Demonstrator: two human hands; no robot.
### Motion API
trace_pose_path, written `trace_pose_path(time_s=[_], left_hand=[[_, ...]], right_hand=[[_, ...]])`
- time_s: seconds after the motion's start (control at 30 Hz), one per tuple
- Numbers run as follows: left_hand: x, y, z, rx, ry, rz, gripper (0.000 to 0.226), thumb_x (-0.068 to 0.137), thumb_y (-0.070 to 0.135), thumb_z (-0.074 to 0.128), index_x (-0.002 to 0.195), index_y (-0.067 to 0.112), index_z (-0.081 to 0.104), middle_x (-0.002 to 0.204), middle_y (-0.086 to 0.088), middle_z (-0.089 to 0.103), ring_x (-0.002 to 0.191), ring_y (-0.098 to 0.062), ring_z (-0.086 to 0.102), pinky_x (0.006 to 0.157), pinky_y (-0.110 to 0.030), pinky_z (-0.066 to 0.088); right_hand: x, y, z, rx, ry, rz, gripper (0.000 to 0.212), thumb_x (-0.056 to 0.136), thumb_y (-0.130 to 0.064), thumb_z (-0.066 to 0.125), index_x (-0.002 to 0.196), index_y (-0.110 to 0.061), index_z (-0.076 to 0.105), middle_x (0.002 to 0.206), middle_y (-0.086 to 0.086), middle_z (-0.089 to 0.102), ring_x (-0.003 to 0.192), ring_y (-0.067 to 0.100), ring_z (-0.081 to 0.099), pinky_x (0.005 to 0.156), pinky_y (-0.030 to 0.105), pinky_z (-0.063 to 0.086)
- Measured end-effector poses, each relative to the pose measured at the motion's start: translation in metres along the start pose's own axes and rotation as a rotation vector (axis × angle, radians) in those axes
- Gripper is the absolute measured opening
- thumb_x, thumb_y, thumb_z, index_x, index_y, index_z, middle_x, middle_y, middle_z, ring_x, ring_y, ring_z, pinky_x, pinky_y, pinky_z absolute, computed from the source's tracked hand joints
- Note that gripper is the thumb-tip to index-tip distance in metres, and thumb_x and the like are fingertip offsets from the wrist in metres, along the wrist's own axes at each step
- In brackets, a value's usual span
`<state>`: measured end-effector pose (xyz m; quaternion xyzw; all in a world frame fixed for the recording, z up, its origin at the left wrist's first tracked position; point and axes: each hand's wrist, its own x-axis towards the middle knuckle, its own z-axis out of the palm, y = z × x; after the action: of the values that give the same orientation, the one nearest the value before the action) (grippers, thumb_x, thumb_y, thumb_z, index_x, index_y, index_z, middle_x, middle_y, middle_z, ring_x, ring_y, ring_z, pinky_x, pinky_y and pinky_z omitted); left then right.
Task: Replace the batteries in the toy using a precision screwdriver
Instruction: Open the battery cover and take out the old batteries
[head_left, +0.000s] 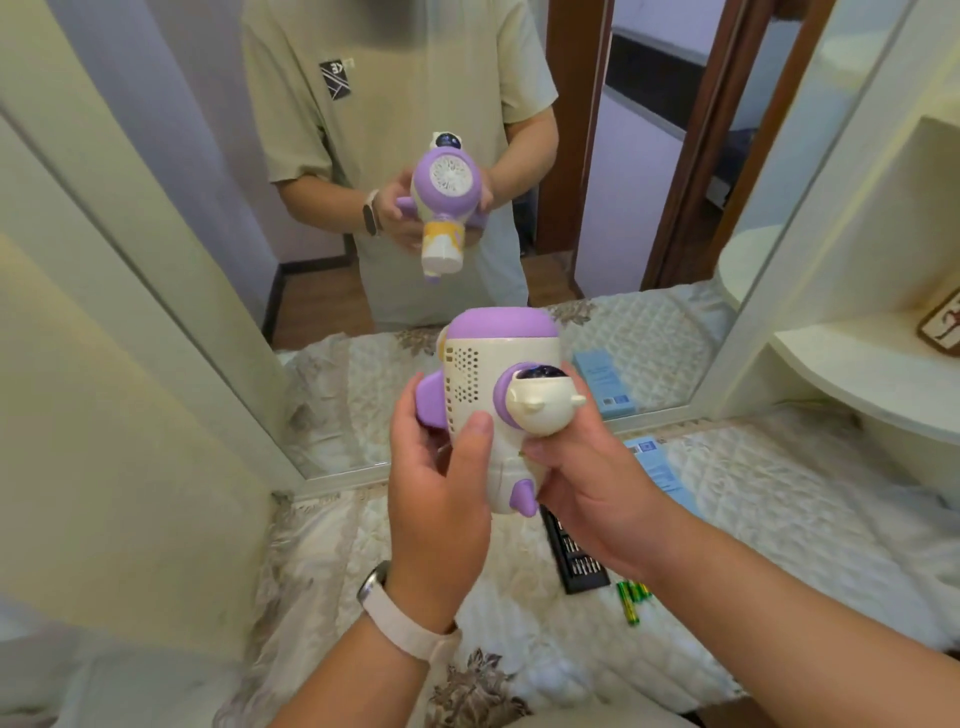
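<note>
Both forearms reach forward and up, raised off the quilted top. The left hand (436, 499), a pale band on its wrist, grips the toy (498, 364) from the left, with the thumb upright against the perforated cream shell. The right hand (597, 493) curls round the toy's lower right, under the astronaut head. The toy sits between both palms. The bit case (574, 556) and green batteries (632, 597) lie just under the right wrist.
</note>
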<state>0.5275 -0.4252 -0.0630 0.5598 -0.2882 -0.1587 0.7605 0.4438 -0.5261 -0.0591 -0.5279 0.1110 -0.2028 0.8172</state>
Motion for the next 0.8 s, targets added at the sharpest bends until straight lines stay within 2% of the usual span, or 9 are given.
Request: trace_pose_path(time_s=[0.1,0.17,0.27,0.33,0.43,0.5,0.63,0.73,0.8], left_hand=[[0.001,-0.001,-0.006,0.051,-0.062,-0.038,0.045,0.080,0.039,0.064,0.122,0.027,0.053,0.111,0.003,0.070,0.101,-0.013,0.067,0.080,-0.024,0.053],[-0.002,-0.002,-0.007,0.068,-0.100,-0.044,0.050,0.081,0.037,0.065,0.126,0.025,0.049,0.117,0.001,0.068,0.107,-0.016,0.065,0.085,-0.026,0.052],[-0.007,-0.003,-0.007,0.072,-0.108,-0.049,0.068,0.081,0.038,0.066,0.140,0.021,0.037,0.127,-0.001,0.063,0.116,-0.018,0.061,0.092,-0.028,0.051],[-0.008,-0.003,-0.005,0.057,-0.101,-0.061,0.074,0.077,0.039,0.067,0.141,0.030,0.033,0.133,0.000,0.060,0.119,-0.015,0.059,0.091,-0.025,0.050],[-0.009,-0.003,-0.002,0.005,-0.062,-0.076,0.071,0.075,0.034,0.070,0.134,0.042,0.031,0.137,0.006,0.056,0.121,-0.008,0.058,0.087,-0.018,0.050],[-0.010,-0.006,0.000,0.002,-0.054,-0.055,0.067,0.082,0.022,0.068,0.136,0.040,0.032,0.136,0.006,0.057,0.120,-0.009,0.058,0.088,-0.018,0.050],[-0.010,-0.009,0.005,0.008,-0.068,-0.008,0.064,0.089,0.013,0.058,0.145,0.027,0.033,0.131,0.013,0.059,0.115,-0.006,0.060,0.087,-0.018,0.050],[-0.012,-0.009,0.009,-0.005,-0.098,-0.035,0.064,0.094,0.012,0.057,0.148,0.026,0.026,0.124,0.029,0.059,0.102,0.006,0.063,0.081,-0.014,0.050],[-0.015,-0.010,0.011,-0.026,-0.121,-0.072,0.070,0.090,0.010,0.052,0.148,0.026,0.017,0.117,0.040,0.058,0.084,0.014,0.063,0.074,-0.011,0.050]], right_hand=[[-0.003,0.000,0.000,-0.037,0.026,-0.024,0.069,0.079,-0.005,0.050,0.139,-0.035,0.039,0.131,0.011,0.060,0.117,0.036,0.060,0.090,0.059,0.052],[-0.004,0.000,0.000,-0.075,0.038,-0.023,0.070,0.076,-0.006,0.051,0.138,-0.036,0.040,0.129,0.009,0.061,0.116,0.035,0.060,0.076,0.046,0.057],[-0.006,-0.001,0.004,-0.140,0.055,-0.030,0.068,0.078,-0.011,0.057,0.139,-0.035,0.039,0.129,0.006,0.062,0.117,0.034,0.060,0.060,0.025,0.052],[-0.006,-0.002,0.005,-0.161,0.044,-0.037,0.063,0.087,-0.011,0.056,0.141,-0.036,0.037,0.132,0.007,0.060,0.118,0.037,0.059,0.062,0.031,0.052],[-0.008,-0.005,0.008,-0.134,0.055,-0.047,0.063,0.089,-0.007,0.051,0.141,-0.040,0.039,0.133,0.004,0.060,0.121,0.033,0.058,0.088,0.051,0.050],[-0.010,-0.007,0.011,-0.117,0.072,-0.045,0.064,0.086,-0.008,0.050,0.138,-0.044,0.041,0.131,0.000,0.062,0.121,0.030,0.058,0.092,0.051,0.046],[-0.012,-0.010,0.013,-0.106,0.068,0.002,0.064,0.087,-0.004,0.044,0.138,-0.043,0.042,0.129,0.002,0.063,0.105,0.033,0.064,0.070,0.039,0.048],[-0.011,-0.009,0.015,0.013,0.086,0.065,0.066,0.090,0.004,0.039,0.137,-0.042,0.044,0.130,0.002,0.063,0.070,0.017,0.061,0.093,0.057,0.048],[-0.009,-0.008,0.014,0.076,0.077,0.095,0.069,0.090,0.005,0.038,0.138,-0.045,0.043,0.132,0.000,0.062,0.076,0.026,0.057,0.090,0.053,0.050]])
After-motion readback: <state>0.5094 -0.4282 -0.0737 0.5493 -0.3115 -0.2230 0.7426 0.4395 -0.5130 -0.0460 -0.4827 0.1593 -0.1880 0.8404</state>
